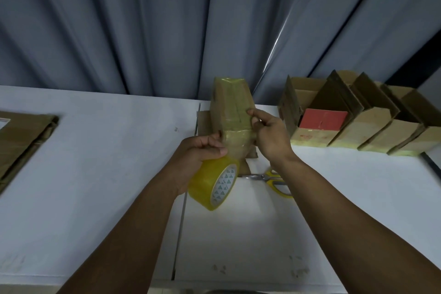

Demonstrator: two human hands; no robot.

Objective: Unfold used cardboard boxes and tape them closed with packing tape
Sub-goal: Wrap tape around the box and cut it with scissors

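Note:
A small cardboard box [230, 105], wrapped in glossy yellowish tape, stands in the middle of the white table [107, 162]. My left hand [200, 153] grips a roll of yellow packing tape [214, 186] against the box's near face. My right hand [267, 133] is at the box's right near corner, thumb and fingers pinching at the tape strip on its top edge. The box's lower flaps rest on the table behind my hands.
Yellow-handled scissors [274, 180] lie on the table just under my right wrist. Several open taped boxes [358, 124] stand in a row at the back right, one showing a red panel. Flattened cardboard [21, 141] lies at the left edge. Grey curtains hang behind.

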